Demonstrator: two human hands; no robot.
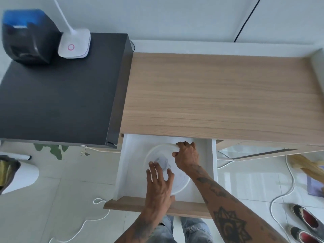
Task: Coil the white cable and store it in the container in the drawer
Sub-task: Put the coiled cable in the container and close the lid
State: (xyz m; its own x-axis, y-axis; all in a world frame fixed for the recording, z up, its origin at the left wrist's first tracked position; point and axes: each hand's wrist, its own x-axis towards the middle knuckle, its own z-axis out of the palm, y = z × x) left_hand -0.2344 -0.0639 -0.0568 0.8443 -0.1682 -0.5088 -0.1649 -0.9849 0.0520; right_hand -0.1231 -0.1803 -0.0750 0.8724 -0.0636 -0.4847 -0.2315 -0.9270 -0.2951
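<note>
A round white container (156, 152) with a translucent lid sits in the open white drawer (130, 165) under the wooden desk. Something greyish shows faintly through the lid; I cannot tell what it is. My left hand (158, 188) lies flat on the near side of the lid, fingers spread. My right hand (187, 156) curls its fingers over the far right rim of the container. A white cable (91, 219) lies loose on the floor tiles left of the drawer, with a small loop at its end.
The wooden desk top (219, 95) is above the drawer, with a dark cabinet top (57, 102) to its left carrying a white lamp base (74, 44) and a black-and-blue device (26, 37). Another white cord (290, 179) and shoes (305, 218) are on the floor at right.
</note>
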